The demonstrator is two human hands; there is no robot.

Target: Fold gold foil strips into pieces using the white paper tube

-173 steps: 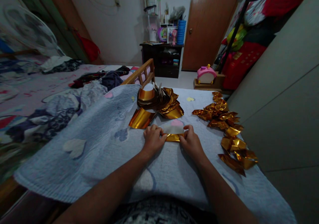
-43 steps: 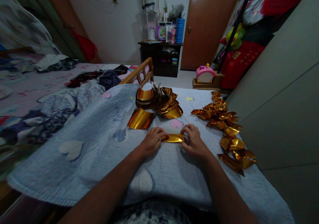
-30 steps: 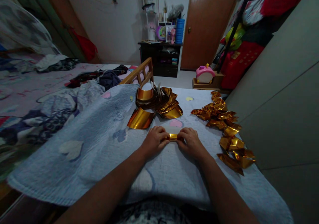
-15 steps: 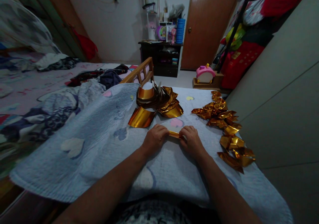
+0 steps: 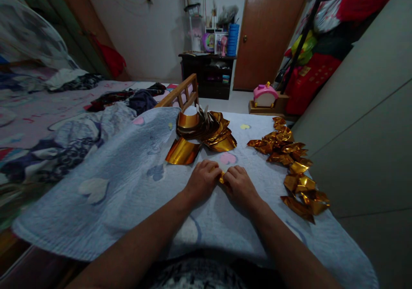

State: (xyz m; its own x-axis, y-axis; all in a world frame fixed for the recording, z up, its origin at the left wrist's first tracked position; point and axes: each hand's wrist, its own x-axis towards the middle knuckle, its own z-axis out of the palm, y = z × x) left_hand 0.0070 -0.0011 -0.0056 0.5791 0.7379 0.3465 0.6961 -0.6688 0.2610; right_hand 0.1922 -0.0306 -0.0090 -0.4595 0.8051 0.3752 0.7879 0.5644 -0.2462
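Between my two hands is a small folded piece of gold foil paper [image 5: 222, 177], mostly covered by fingers. My left hand [image 5: 203, 178] is closed on its left end, and my right hand [image 5: 238, 182] pinches the right end close by. Both rest low over the light blue blanket [image 5: 128, 203]. Just beyond them lies a fanned stack of gold foil sheets [image 5: 183, 151], curled and showing pale undersides in places. Off to the right, a row of folded gold foil pieces [image 5: 298, 169] runs along the blanket's edge.
A bed with rumpled clothes [image 5: 106, 119] is at the left, with a wooden rail [image 5: 183, 92] beyond the blanket. A pale cabinet panel [image 5: 363, 121] rises close on the right. Farther back are a dark shelf unit [image 5: 206, 76] and a pink toy case [image 5: 265, 95].
My right hand has moved left toward my left hand. The foil strip that showed between them is now shorter in view and mostly covered. The stack and folded pieces have stayed put.
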